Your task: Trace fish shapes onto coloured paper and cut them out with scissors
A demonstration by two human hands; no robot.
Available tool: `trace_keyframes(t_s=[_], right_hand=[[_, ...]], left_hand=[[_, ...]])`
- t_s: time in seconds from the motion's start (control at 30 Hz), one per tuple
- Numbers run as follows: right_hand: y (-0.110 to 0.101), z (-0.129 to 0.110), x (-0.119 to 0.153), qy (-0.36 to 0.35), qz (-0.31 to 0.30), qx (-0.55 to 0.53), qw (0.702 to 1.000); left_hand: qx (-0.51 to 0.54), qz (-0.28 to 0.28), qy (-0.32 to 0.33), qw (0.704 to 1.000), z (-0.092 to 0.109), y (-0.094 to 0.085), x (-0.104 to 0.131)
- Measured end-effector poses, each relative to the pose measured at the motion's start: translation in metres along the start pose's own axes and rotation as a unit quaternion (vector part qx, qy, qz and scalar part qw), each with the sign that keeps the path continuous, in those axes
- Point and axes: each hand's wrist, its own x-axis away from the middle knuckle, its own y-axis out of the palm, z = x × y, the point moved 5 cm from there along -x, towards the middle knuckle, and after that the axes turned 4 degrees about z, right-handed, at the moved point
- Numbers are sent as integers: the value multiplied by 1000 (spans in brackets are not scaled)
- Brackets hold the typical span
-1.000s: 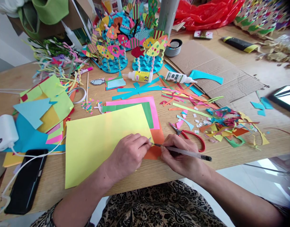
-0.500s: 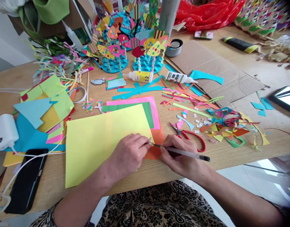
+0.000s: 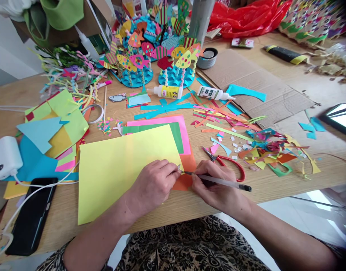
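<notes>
My right hand grips a pen with a clear barrel and dark end cap, its tip pointing left at the right edge of a large yellow paper sheet. Resting on that sheet, my left hand has its fingers pinched together beside the pen tip. A tiny greyish edge shows at those fingertips, too small to name. Under the yellow sheet lie green paper, pink paper and orange paper. Red-handled scissors lie just beyond my right hand.
Paper scraps spread across the right side. Two glue bottles lie behind the sheets, before several paper fish on blue bases. Cardboard lies at the back right. A phone, a cable and a paper pile occupy the left.
Almost nothing differs. The pen and my right hand have shifted very slightly to the right; my left hand and the yellow sheet stay in place.
</notes>
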Motion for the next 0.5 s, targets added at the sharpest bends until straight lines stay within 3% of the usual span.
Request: trace_keyframes(t_s=[0.5], right_hand=[[0,0,0,-2,-3,1,1000]], left_hand=[[-1,-2,-2,1000,0,0,-1]])
